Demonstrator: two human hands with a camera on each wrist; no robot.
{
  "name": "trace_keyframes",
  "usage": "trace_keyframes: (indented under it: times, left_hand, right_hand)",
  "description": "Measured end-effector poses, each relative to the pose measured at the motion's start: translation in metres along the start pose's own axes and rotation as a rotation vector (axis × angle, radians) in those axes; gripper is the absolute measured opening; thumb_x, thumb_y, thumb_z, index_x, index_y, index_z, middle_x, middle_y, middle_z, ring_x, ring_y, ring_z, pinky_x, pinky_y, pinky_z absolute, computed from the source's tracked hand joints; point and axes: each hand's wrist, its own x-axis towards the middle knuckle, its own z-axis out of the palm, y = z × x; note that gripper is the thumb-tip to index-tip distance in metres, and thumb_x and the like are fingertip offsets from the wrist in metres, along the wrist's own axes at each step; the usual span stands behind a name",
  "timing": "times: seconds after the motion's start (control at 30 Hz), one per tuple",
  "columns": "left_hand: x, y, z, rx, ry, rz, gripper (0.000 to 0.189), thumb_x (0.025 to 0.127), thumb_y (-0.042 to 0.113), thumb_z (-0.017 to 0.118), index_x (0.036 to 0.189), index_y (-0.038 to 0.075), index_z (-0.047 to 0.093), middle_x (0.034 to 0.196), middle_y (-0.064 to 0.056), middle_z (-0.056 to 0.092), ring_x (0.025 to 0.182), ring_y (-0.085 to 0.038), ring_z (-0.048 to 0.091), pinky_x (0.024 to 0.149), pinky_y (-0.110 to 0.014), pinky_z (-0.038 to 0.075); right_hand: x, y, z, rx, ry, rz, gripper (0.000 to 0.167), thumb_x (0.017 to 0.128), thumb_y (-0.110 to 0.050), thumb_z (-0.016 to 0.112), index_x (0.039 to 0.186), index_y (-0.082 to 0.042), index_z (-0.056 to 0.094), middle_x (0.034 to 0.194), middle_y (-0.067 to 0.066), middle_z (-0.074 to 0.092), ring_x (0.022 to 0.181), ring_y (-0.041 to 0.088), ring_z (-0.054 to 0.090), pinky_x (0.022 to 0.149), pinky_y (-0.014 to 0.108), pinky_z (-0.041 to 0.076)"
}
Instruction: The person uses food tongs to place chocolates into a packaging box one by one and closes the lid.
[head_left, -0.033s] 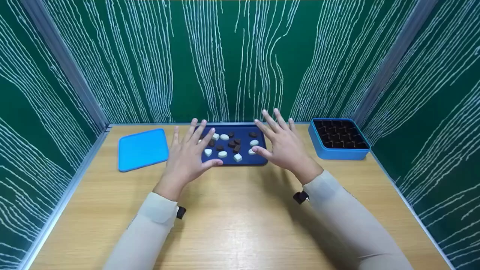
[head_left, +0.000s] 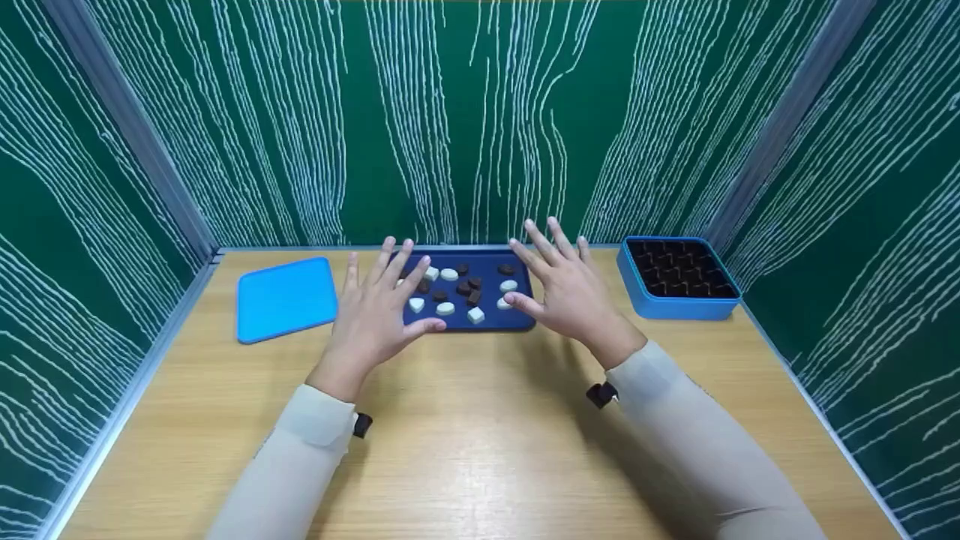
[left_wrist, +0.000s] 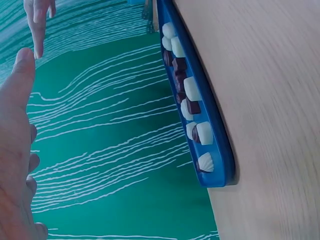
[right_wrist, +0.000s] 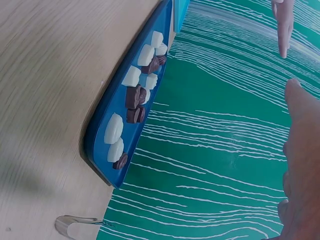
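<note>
A dark blue tray lies at the back middle of the table, bearing several white and dark brown chocolates. Over its left end my left hand hovers with fingers spread, hiding part of it. My right hand, likewise spread, is held above the right end. Neither hand holds anything. Both wrist views show the hands apart from the tray, where the chocolates include a shell-shaped white one, ovals and blocks. The chocolates lie loose, some touching one another.
To the left lies a flat light blue lid. A blue box with a dark brown divided insert stands at the back right. A bent metal strip shows beside the tray. Green walls with white lines enclose the wooden table.
</note>
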Motion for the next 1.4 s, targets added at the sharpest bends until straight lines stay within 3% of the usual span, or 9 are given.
trace_keyframes:
  times: [0.23,0.5,0.67,0.8,1.1,1.27,1.4]
  left_hand:
    - [-0.002,-0.003,-0.003,-0.015,0.001,-0.005,0.106,0.096,0.093,0.051,0.182,0.037,0.025,0.194,-0.001,0.012,0.181,-0.030,0.004,0.144,-0.074,0.004]
    - [-0.004,-0.007,-0.005,-0.054,0.003,-0.012,0.105,0.097,0.093,0.050,0.182,0.036,0.026,0.194,-0.003,0.012,0.181,-0.032,0.005,0.143,-0.074,0.002]
    - [-0.005,-0.007,-0.006,-0.069,-0.008,-0.027,0.105,0.097,0.092,0.051,0.182,0.035,0.028,0.194,-0.003,0.014,0.181,-0.030,0.004,0.143,-0.073,0.000]
    - [-0.005,-0.002,-0.004,-0.096,-0.037,-0.011,0.104,0.098,0.091,0.052,0.182,0.034,0.028,0.194,-0.003,0.015,0.181,-0.032,0.005,0.144,-0.074,0.004]
    - [0.000,0.023,0.013,-0.168,-0.126,0.056,0.103,0.098,0.091,0.055,0.182,0.037,0.029,0.193,0.000,0.020,0.181,-0.030,0.011,0.145,-0.070,0.002]
    - [0.008,0.051,0.024,-0.113,-0.156,0.181,0.105,0.096,0.095,0.051,0.181,0.037,0.031,0.192,0.001,0.023,0.180,-0.029,0.016,0.145,-0.071,0.009]
    - [0.015,0.076,0.029,-0.105,-0.216,0.275,0.106,0.095,0.097,0.048,0.181,0.037,0.031,0.192,0.001,0.023,0.180,-0.028,0.014,0.145,-0.069,0.007]
  right_hand:
    - [0.000,-0.002,-0.003,0.007,-0.001,0.012,0.093,0.106,-0.077,0.060,0.182,-0.038,0.026,0.194,-0.003,0.005,0.181,0.035,-0.003,0.141,0.078,0.006]
    - [0.002,0.008,-0.009,0.005,-0.034,0.040,0.091,0.108,-0.079,0.054,0.183,-0.036,0.026,0.194,0.000,0.009,0.180,0.039,0.004,0.140,0.080,0.008]
    - [0.008,0.028,-0.008,0.012,-0.084,0.137,0.086,0.112,-0.070,0.056,0.183,-0.029,0.028,0.193,0.005,0.016,0.180,0.041,0.009,0.140,0.079,0.012]
    - [0.004,0.060,-0.003,0.050,-0.138,0.252,0.084,0.115,-0.062,0.056,0.182,-0.021,0.028,0.192,0.013,0.019,0.178,0.047,0.013,0.140,0.078,0.012]
    - [-0.026,0.146,0.022,0.132,-0.224,0.414,0.078,0.120,-0.048,0.051,0.182,-0.008,0.025,0.189,0.026,0.020,0.173,0.058,0.012,0.138,0.082,0.013]
    - [-0.039,0.171,0.031,0.163,-0.262,0.500,0.077,0.121,-0.046,0.049,0.181,-0.006,0.024,0.188,0.030,0.017,0.172,0.062,0.010,0.135,0.085,0.011]
    - [-0.044,0.181,0.036,0.161,-0.285,0.530,0.076,0.121,-0.042,0.050,0.181,-0.005,0.023,0.187,0.033,0.015,0.170,0.064,0.010,0.134,0.086,0.011]
